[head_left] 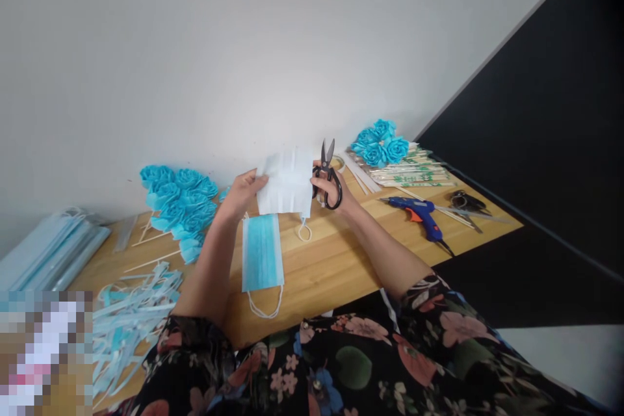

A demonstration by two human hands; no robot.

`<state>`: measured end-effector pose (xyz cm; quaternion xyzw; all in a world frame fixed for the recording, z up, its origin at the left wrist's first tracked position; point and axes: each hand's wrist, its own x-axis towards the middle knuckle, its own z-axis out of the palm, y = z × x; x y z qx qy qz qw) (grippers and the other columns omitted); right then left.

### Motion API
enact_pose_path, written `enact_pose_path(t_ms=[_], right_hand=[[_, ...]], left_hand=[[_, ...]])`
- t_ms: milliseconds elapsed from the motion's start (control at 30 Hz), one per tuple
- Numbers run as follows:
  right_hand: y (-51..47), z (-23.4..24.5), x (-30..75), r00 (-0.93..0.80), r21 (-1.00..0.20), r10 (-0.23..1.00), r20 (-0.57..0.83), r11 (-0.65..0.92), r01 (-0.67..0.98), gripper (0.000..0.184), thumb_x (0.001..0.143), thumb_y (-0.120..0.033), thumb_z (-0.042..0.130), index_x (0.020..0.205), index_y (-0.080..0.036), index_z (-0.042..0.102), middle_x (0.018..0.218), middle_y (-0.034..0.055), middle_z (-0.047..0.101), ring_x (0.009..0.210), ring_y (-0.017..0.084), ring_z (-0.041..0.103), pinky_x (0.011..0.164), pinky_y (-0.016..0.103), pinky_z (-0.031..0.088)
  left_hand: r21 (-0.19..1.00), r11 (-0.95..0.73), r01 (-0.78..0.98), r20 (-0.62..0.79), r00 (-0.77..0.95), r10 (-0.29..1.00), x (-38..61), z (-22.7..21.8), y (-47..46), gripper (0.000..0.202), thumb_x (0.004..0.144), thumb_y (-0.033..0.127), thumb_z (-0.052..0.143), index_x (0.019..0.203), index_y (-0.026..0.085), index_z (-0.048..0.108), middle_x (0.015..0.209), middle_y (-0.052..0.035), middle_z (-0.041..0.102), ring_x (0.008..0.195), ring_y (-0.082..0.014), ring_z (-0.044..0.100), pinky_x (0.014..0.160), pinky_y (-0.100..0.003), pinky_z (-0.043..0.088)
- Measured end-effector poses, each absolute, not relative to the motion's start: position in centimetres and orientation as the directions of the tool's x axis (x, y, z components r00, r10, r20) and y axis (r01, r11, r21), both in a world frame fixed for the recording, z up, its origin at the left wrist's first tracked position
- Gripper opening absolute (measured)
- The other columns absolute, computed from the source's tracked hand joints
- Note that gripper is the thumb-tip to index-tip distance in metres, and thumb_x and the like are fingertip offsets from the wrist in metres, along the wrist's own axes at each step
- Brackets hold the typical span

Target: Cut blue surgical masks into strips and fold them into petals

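My left hand point(240, 194) pinches the left edge of a white, pleated face mask point(285, 185), raised above the table. Black-handled scissors point(327, 159) rest in my right hand point(332, 191), blades pointing up and slightly apart. The thumb of that hand also presses on the mask's right edge. An ear loop hangs below the mask's lower right corner. Beneath it, a blue face mask point(263, 253) lies on the wooden table with its white loops toward me.
Blue paper-like roses point(180, 205) on sticks lie at left, more roses point(380, 143) at right by wrapped sticks point(414, 169). Cut strips point(136, 318) pile near front left, beside stacked masks point(46, 247). A blue glue gun point(419, 211) lies at right; a wall stands behind.
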<state>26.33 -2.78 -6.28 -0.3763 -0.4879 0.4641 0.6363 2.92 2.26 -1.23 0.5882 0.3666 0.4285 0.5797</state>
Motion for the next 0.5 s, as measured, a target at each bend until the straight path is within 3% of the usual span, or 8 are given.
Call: enact_pose_path(t_ms=[200, 333, 433, 500], right_hand=[[-3.1, -5.2, 26.2, 0.081, -0.924, 0.945, 0.316, 0.326, -0.199, 0.055, 0.069, -0.041, 0.078, 0.116, -0.022, 0.057, 0.075, -0.0033, 0.059, 0.062, 0.014, 0.058, 0.060, 0.030, 0.050], [-3.2, -5.1, 26.0, 0.099, -0.933, 0.950, 0.295, 0.309, -0.184, 0.055, 0.068, -0.042, 0.079, 0.115, -0.023, 0.057, 0.077, -0.0030, 0.062, 0.063, 0.013, 0.058, 0.059, 0.029, 0.049], [-2.9, -5.6, 26.1, 0.088, -0.932, 0.953, 0.291, 0.303, -0.200, 0.056, 0.069, -0.041, 0.079, 0.117, -0.022, 0.056, 0.078, -0.0033, 0.062, 0.062, 0.013, 0.058, 0.060, 0.029, 0.049], [-2.7, -6.0, 26.2, 0.063, -0.926, 0.952, 0.301, 0.308, -0.217, 0.057, 0.071, -0.041, 0.078, 0.120, -0.022, 0.056, 0.079, -0.0034, 0.061, 0.062, 0.013, 0.058, 0.061, 0.030, 0.049]], left_hand=[[0.986, -0.167, 0.001, 0.155, 0.373, 0.915, 2.3, -1.2, 2.5, 0.012, 0.071, 0.028, 0.067, 0.077, 0.020, 0.073, 0.062, 0.0015, 0.058, 0.052, -0.0099, 0.043, 0.049, -0.021, 0.030], [0.991, -0.131, -0.013, 0.126, 0.378, 0.917, 2.1, -1.2, 2.3, 0.006, 0.071, 0.027, 0.066, 0.067, 0.021, 0.068, 0.052, 0.0031, 0.046, 0.046, -0.0098, 0.035, 0.047, -0.022, 0.024], [0.994, -0.104, -0.047, 0.114, 0.382, 0.917, 2.2, -1.0, 2.1, 0.007, 0.070, 0.028, 0.070, 0.072, 0.021, 0.069, 0.055, 0.0028, 0.051, 0.048, -0.0101, 0.040, 0.049, -0.022, 0.029], [0.992, -0.104, -0.065, 0.121, 0.375, 0.919, 2.5, -0.9, 2.0, 0.019, 0.069, 0.028, 0.071, 0.087, 0.022, 0.074, 0.066, 0.0014, 0.062, 0.055, -0.0110, 0.049, 0.054, -0.022, 0.037]])
